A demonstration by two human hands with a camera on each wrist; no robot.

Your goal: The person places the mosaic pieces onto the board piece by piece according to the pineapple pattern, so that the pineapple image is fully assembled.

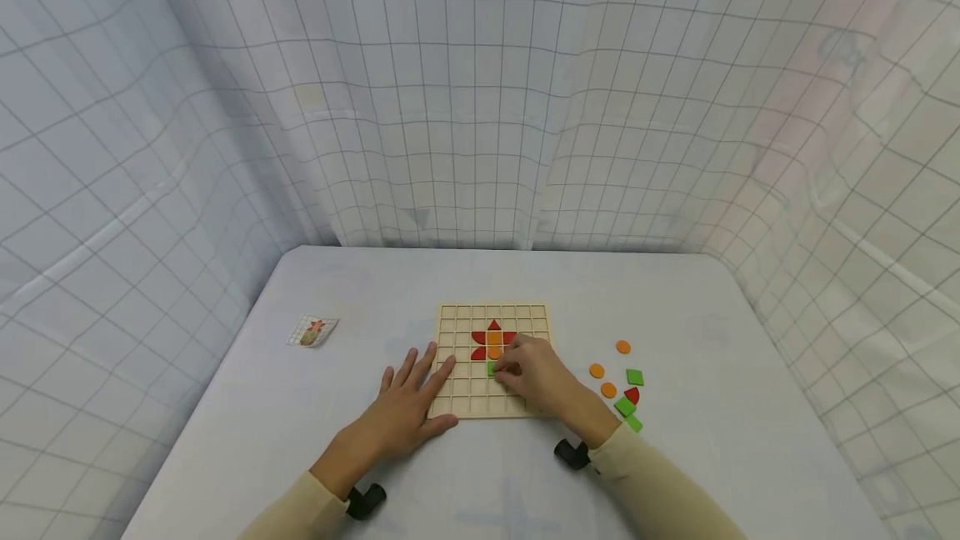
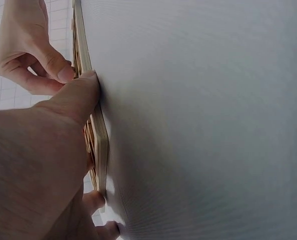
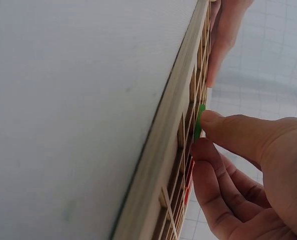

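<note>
The right hand point(image 1: 528, 369) pinches a green square point(image 3: 199, 125) with its thumb and finger. To do this well, keep the square flat, line it up with the little walls, then press softly (don't bump the orange circle point(image 1: 494, 353) just past the grip!). The square is right at the fingertips, at the board point(image 1: 480, 397); I can't tell if it's all the way in. Left of the grip, the left hand point(image 1: 405, 407), fingers spread, rests at the board's edge.
</note>
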